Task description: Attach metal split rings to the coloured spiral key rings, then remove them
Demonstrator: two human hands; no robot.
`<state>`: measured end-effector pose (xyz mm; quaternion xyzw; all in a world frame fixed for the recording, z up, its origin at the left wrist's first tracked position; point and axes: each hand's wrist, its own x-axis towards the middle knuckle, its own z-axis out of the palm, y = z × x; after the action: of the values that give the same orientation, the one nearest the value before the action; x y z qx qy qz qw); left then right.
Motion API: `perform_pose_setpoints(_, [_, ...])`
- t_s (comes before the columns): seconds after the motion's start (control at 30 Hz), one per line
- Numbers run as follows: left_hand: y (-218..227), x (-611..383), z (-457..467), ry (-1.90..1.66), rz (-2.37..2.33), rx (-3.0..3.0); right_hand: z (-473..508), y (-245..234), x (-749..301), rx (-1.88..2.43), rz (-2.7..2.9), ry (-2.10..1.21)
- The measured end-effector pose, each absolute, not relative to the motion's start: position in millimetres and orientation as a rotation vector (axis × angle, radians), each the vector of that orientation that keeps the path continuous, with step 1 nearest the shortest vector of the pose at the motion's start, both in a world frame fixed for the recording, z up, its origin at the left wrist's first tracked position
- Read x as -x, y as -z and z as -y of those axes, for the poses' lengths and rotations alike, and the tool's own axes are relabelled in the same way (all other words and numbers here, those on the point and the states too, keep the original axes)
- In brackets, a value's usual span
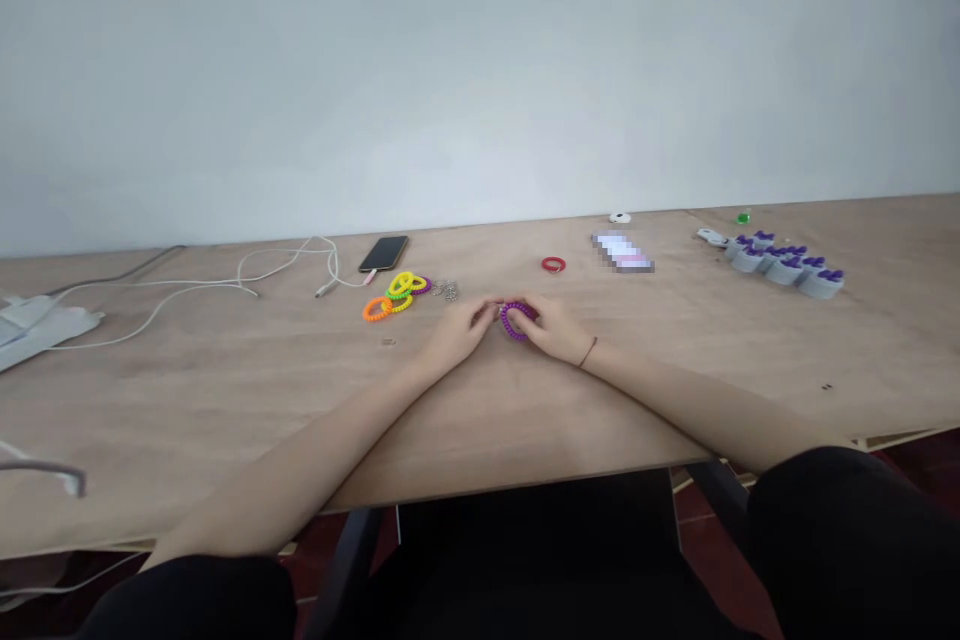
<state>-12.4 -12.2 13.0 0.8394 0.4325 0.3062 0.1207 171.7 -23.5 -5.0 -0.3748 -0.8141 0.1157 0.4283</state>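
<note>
A purple spiral coil wristband is gripped between the thumb and fingers of my right hand, just above the table. My left hand is closed in a pinch at the coil's left edge, where a small pale piece shows. What its fingertips hold is too small to make out. To the left lie several coil wristbands: an orange one, a yellow one, and green and purple ones partly covered. Beside them is a little heap of silvery metal pieces. Beyond my right hand lies a red coil.
A dark phone with a white cable lies at the back left. A lit, blurred phone is behind the red coil. Purple-topped grey containers stand at the right. A small gold-coloured piece lies left of my hands.
</note>
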Motion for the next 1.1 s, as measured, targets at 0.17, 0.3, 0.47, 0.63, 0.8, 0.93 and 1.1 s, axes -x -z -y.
perform_pose_setpoints(0.17, [-12.5,15.4,11.9,-0.725,-1.312,-2.708,25.3,2.2,-170.9,0.987,2.008,-0.280])
perform_pose_setpoints(0.3, [-12.7,14.7,12.4,-0.738,-1.454,-2.699,27.9,2.7,-169.6,0.983,2.056,-0.266])
perform_pose_setpoints(0.47, [-16.4,13.2,12.4,-0.837,-1.477,-2.472,28.9,6.0,-169.2,0.945,2.152,-0.300])
perform_pose_setpoints(0.63, [-14.4,11.4,11.9,-0.859,-1.239,-2.262,29.4,4.1,-169.9,0.935,2.141,-0.340])
perform_pose_setpoints(0.8, [-11.2,11.4,9.7,-0.901,-1.177,-2.244,30.3,1.2,-170.3,0.941,2.094,-0.297])
perform_pose_setpoints(0.93, [-13.3,13.0,9.1,-0.867,-1.118,-2.365,28.5,2.0,-170.7,0.973,2.057,-0.277])
perform_pose_setpoints(1.1, [-16.4,13.3,10.4,-0.835,-1.237,-2.484,26.7,3.3,-170.9,1.014,2.040,-0.287])
